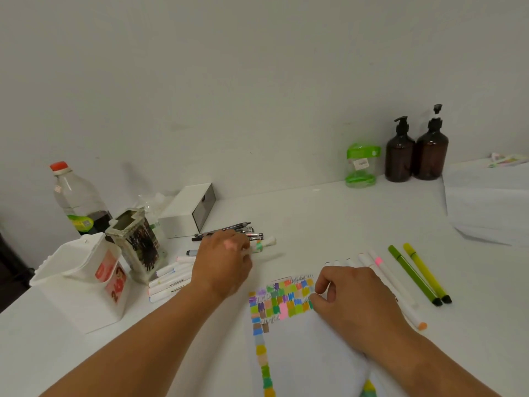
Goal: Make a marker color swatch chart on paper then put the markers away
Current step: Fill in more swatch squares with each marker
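Observation:
A white paper (309, 348) with rows of colour swatches (283, 299) lies in front of me. My left hand (223, 262) reaches forward and grips a white marker with a green band (264, 243), near a pile of black pens (229, 232). My right hand (352, 299) rests on the paper with loosely curled fingers and holds nothing I can see. Several white markers (169, 279) lie left of my left arm. More white markers (383, 270) and two green pens (418, 273) lie to the right of the paper.
A white plastic tub (80, 279) and a worn holder (137, 245) stand at the left, with a bottle (77, 202) and a white box (189, 210) behind. A green jar (361, 164), two brown pump bottles (415, 153) and a paper stack (489, 199) sit at the back right.

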The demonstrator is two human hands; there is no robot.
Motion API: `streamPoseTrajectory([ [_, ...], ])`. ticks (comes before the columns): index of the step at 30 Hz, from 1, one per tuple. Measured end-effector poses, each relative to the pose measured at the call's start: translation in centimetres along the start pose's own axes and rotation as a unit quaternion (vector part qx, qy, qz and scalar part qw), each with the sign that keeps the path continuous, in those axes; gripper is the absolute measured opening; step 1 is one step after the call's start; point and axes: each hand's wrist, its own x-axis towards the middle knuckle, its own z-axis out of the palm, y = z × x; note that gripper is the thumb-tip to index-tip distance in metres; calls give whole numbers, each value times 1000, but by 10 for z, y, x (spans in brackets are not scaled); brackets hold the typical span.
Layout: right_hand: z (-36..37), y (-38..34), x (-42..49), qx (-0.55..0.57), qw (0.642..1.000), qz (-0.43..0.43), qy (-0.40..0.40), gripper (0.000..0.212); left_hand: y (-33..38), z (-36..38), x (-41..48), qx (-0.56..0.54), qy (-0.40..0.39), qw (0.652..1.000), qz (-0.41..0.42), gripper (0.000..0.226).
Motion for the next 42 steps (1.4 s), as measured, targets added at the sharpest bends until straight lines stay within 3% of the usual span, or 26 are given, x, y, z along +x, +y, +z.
streamPoseTrajectory([
  [2,1,-2,-1,22,1000,-11,1,15,15,-16,-13,-145,2,987,-69,5],
  [4,3,-4,-4,64,997,-29,-8,13,25,-27,-29,-274,-20,951,-143,10],
  [7,6,-11,-10,122,990,-71,-23,13,30,-40,-50,-466,-85,850,-233,8],
  [10,9,-19,-15,171,980,-92,-46,28,30,-47,-68,-614,-116,741,-247,5],
  [14,13,-26,-17,211,970,-90,-82,39,30,-42,-84,-702,-88,657,-259,8],
  [20,17,-21,-12,319,941,-48,-99,17,22,-31,-88,-755,-100,601,-242,16],
  [22,15,-18,-9,360,929,-27,-88,16,14,-35,-87,-734,-92,631,-233,17],
  [26,10,-15,-6,420,904,4,-77,11,-1,-39,-91,-499,-100,847,-155,17],
  [28,10,-16,-7,422,903,2,-80,17,2,-39,-95,-409,-113,902,-77,19],
  [31,9,-23,-10,435,897,-11,-81,10,13,-41,-96,-369,-149,917,-7,28],
  [35,7,-28,-13,470,876,-34,-100,9,19,-45,-97,-372,-169,912,20,41],
  [39,9,-34,-18,482,862,-53,-146,20,28,-49,-97,-393,-155,904,58,19],
  [42,10,-35,-19,474,865,-64,-152,27,30,-49,-96,-407,-132,901,77,17],
])
